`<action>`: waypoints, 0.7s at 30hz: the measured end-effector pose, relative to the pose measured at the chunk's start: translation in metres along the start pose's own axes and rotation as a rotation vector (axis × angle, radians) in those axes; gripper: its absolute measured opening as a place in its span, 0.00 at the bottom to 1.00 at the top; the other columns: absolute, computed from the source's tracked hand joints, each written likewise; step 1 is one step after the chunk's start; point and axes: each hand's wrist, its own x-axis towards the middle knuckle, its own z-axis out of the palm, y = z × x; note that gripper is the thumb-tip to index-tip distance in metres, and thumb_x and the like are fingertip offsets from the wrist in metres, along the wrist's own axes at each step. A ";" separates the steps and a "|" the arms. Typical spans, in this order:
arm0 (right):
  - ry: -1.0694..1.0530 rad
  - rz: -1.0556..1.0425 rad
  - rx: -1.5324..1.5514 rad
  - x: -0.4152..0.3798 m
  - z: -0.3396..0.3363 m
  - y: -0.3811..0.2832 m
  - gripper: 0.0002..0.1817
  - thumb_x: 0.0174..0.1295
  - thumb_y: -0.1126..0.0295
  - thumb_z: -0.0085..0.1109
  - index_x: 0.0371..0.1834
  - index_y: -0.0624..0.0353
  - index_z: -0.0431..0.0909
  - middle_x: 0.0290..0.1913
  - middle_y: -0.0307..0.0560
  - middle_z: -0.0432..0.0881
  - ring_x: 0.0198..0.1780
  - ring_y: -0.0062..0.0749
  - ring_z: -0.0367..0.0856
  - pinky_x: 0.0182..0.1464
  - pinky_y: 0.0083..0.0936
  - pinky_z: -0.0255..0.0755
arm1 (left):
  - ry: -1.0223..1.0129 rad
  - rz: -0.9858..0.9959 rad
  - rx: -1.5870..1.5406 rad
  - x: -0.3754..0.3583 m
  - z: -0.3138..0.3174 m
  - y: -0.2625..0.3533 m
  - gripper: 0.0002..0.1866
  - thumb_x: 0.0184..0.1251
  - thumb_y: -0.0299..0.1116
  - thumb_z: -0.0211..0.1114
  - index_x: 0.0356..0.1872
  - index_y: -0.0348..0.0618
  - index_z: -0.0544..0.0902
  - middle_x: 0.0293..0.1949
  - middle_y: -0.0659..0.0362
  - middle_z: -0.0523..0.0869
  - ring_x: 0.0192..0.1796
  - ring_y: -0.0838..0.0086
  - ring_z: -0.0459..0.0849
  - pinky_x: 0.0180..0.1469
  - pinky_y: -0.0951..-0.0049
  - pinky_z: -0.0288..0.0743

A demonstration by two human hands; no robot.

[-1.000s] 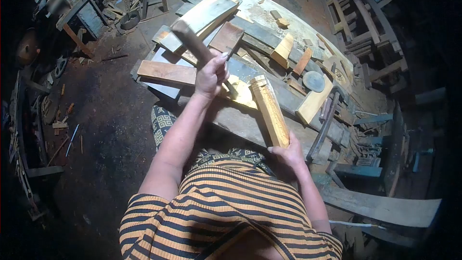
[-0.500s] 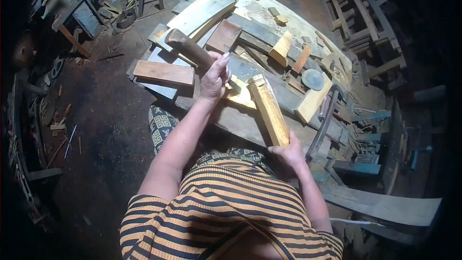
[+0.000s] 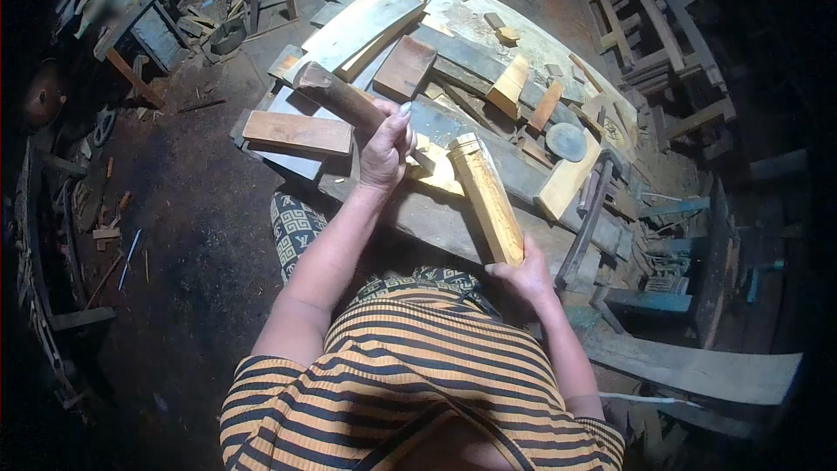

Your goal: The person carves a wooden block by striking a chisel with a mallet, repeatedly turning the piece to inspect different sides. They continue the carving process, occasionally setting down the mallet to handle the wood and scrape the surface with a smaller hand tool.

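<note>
My left hand (image 3: 384, 153) is closed round the dark wooden handle of what looks like a chisel (image 3: 336, 94). The handle slants up to the left, and a short grey blade shows below the fist, beside the yellow wooden block. My right hand (image 3: 526, 277) grips the near end of this long yellow wooden block (image 3: 488, 201), which lies tilted over the bench edge. Lines or shallow cuts run across its far end. Pale wood chips (image 3: 446, 176) lie between the blade and the block.
On the bench (image 3: 436, 228) lie a reddish plank (image 3: 296, 132), a reddish block (image 3: 405, 67), pale curved boards (image 3: 370, 22), a round grey disc (image 3: 567, 143) and a dark metal bar (image 3: 582, 235). Timber racks (image 3: 663, 35) stand at the right.
My left hand and the chisel have shifted slightly, the handle's top end moving a little left and down. My right hand and the yellow block have hardly moved.
</note>
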 end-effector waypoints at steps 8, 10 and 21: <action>0.025 0.009 -0.058 0.003 0.001 0.006 0.33 0.35 0.61 0.76 0.45 0.62 0.71 0.39 0.56 0.81 0.42 0.42 0.81 0.47 0.33 0.73 | -0.024 -0.055 0.028 0.010 -0.009 -0.004 0.07 0.65 0.30 0.59 0.32 0.51 0.69 0.16 0.68 0.64 0.17 0.81 0.63 0.20 0.78 0.59; 0.020 -0.035 -0.027 0.005 -0.008 0.004 0.33 0.35 0.61 0.76 0.44 0.62 0.72 0.40 0.55 0.82 0.42 0.40 0.81 0.47 0.32 0.72 | 0.006 -0.065 0.001 0.014 -0.007 -0.005 0.08 0.62 0.29 0.63 0.30 0.49 0.70 0.15 0.68 0.66 0.15 0.82 0.64 0.18 0.79 0.59; 0.125 -1.068 0.077 -0.008 -0.095 -0.251 0.39 0.38 0.61 0.68 0.55 0.70 0.67 0.41 0.51 0.77 0.42 0.33 0.78 0.44 0.30 0.74 | -0.020 -0.057 0.154 0.006 0.008 0.003 0.10 0.54 0.26 0.68 0.26 0.46 0.72 0.17 0.69 0.69 0.16 0.85 0.67 0.18 0.82 0.61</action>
